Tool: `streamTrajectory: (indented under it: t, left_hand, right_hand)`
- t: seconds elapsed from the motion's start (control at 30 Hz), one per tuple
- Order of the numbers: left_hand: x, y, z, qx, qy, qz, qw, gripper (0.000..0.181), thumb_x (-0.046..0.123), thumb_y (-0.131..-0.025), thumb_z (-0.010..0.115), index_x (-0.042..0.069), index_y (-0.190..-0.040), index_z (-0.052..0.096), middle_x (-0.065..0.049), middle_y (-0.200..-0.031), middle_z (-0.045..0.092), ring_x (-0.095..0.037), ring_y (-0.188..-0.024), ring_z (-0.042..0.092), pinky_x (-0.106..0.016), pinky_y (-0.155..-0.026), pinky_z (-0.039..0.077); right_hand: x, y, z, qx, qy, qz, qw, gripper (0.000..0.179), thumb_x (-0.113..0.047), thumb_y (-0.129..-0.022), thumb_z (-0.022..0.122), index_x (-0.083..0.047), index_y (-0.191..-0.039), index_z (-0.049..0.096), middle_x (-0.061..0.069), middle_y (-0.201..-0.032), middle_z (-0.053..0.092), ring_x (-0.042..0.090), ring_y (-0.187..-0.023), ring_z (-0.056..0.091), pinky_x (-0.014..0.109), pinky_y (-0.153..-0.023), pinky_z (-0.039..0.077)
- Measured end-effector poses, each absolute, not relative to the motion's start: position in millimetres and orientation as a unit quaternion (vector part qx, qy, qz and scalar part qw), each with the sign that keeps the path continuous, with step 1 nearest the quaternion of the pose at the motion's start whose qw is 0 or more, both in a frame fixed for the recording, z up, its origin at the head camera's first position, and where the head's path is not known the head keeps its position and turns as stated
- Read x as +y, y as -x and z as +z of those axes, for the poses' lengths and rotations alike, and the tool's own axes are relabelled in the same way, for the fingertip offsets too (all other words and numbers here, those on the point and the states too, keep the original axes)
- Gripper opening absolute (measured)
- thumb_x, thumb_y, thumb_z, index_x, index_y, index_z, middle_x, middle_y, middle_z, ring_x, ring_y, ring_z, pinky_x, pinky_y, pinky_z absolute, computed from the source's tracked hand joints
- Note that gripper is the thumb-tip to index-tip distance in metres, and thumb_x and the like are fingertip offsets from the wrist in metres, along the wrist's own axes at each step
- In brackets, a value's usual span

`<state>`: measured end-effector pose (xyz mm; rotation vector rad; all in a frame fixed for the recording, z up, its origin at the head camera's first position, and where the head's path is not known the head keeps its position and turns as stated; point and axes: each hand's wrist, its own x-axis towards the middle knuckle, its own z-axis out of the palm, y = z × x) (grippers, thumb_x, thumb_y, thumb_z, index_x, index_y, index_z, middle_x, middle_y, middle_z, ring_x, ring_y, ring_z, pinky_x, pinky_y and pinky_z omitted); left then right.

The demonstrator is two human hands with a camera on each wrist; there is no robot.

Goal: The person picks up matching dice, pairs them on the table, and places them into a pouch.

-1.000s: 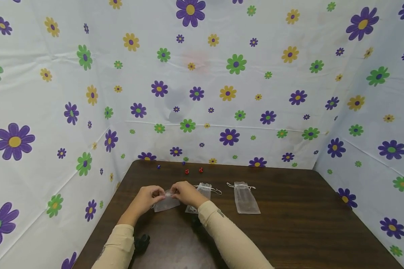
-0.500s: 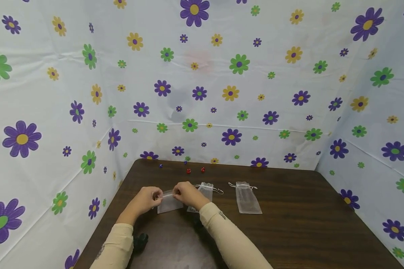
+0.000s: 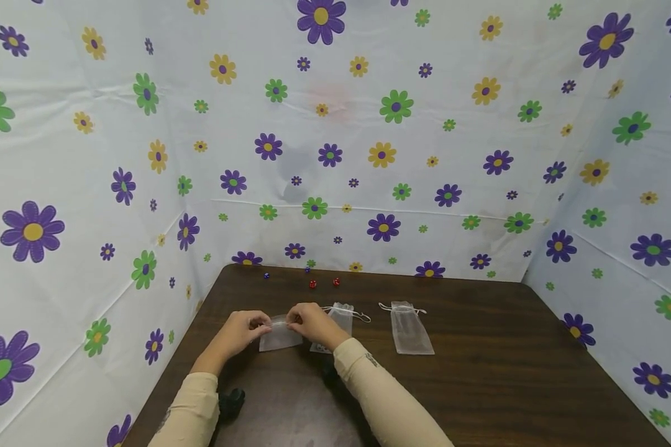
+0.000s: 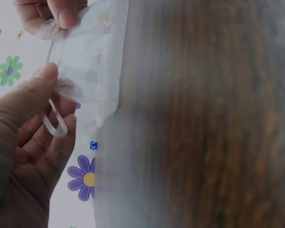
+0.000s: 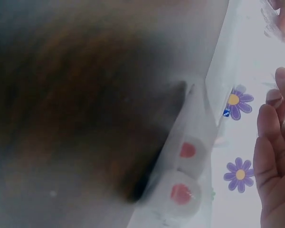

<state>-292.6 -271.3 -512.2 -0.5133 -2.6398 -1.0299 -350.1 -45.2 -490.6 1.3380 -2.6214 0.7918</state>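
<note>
A small sheer white drawstring bag is held up between my two hands, over the left part of the table. My left hand pinches its gathered top on the left with thumb and forefinger. A white cord loop hangs beside those fingers in the left wrist view. On the other side, my right hand pinches the same top edge. A second sheer bag lies partly behind the right hand, small items showing near its bottom. Round white pieces with red spots appear through sheer fabric in the right wrist view.
A third drawstring bag lies flat to the right. Near the table's far edge are two red dice and two blue dice. Flower-printed cloth surrounds the table at the back and sides.
The bag's top has been drawn out straighter between the hands since a second ago, and the bag hangs a little flatter. Both hands keep their pinch, nearly in place.
</note>
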Motion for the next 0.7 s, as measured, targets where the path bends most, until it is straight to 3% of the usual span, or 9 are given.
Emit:
streamTrajectory:
  t: [0.2,0.37,0.5,0.7]
  left_hand:
    - [-272,293,-511,-0.908,0.177,-0.352,0.141,0.012,0.02,-0.091,0.076,0.007,-0.091,0.074,0.005,-0.085,0.071,-0.007,-0.073,0.06,-0.027,-0.066,0.053]
    - [-271,295,-510,-0.912,0.17,-0.344,0.147,0.006,0.014,-0.09,0.076,0.01,-0.088,0.074,0.006,-0.083,0.07,-0.007,-0.072,0.058,-0.026,-0.066,0.053]
    - [-270,295,-509,-0.913,0.172,-0.339,0.145,0.004,0.011,-0.09,0.075,0.011,-0.086,0.074,0.007,-0.082,0.07,-0.006,-0.071,0.058,-0.027,-0.066,0.053]
    - [-270,296,-509,-0.914,0.183,-0.331,0.15,0.005,0.01,-0.09,0.076,0.012,-0.086,0.073,0.006,-0.082,0.07,-0.006,-0.072,0.059,-0.028,-0.066,0.054]
  right_hand:
    - [-41,356,-496,-0.845,-0.435,0.31,0.028,0.028,-0.012,-0.092,0.076,-0.008,-0.12,0.07,0.002,-0.103,0.069,0.008,-0.086,0.062,0.019,-0.077,0.051]
    - [-32,366,-498,-0.838,-0.4,0.369,0.03,0.047,-0.012,-0.093,0.073,-0.003,-0.137,0.058,0.012,-0.114,0.066,0.02,-0.1,0.066,0.03,-0.088,0.054]
    - [-25,370,-496,-0.858,-0.362,0.362,0.033,0.036,-0.008,-0.097,0.068,0.003,-0.13,0.061,0.015,-0.115,0.067,0.028,-0.103,0.066,0.039,-0.09,0.054]
    - [-23,374,-500,-0.887,-0.348,0.303,0.015,0.018,-0.004,-0.097,0.067,-0.001,-0.114,0.072,0.012,-0.109,0.073,0.025,-0.101,0.068,0.035,-0.087,0.055]
